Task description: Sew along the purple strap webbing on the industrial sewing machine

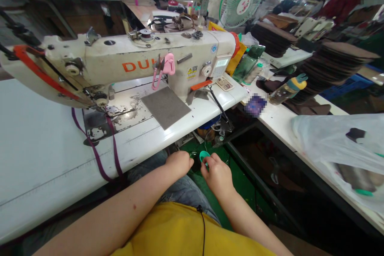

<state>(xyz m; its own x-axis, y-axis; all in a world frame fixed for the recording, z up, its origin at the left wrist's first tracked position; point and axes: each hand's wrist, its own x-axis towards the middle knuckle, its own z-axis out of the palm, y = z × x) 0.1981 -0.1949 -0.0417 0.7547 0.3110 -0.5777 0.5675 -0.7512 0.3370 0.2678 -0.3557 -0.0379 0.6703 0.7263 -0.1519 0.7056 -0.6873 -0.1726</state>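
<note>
Both forearms come in over a yellow shirt (pixel 186 232), and the hands meet below the front edge of the worktop (pixel 45 160), over the lap. Right hand (pixel 217 174) has its fingers pinched shut on a small teal disc (pixel 204 155), maybe a bobbin, hard to tell at this size. Left hand (pixel 179 163) is curled closed just beside it; can't tell if it's gripping anything, maybe a thread end.

My guess at the risks: that disc is tiny and held over a dark gap above the green floor (pixel 240 176), so one slip and it's likely off under the worktop. A thin green thread (pixel 205 144) hangs near the disc, and it could snag. Also the purple strap (pixel 99 156) dangles off the front edge from the sewing machine (pixel 120 62), near the left arm, so an elbow could drag it.
</note>
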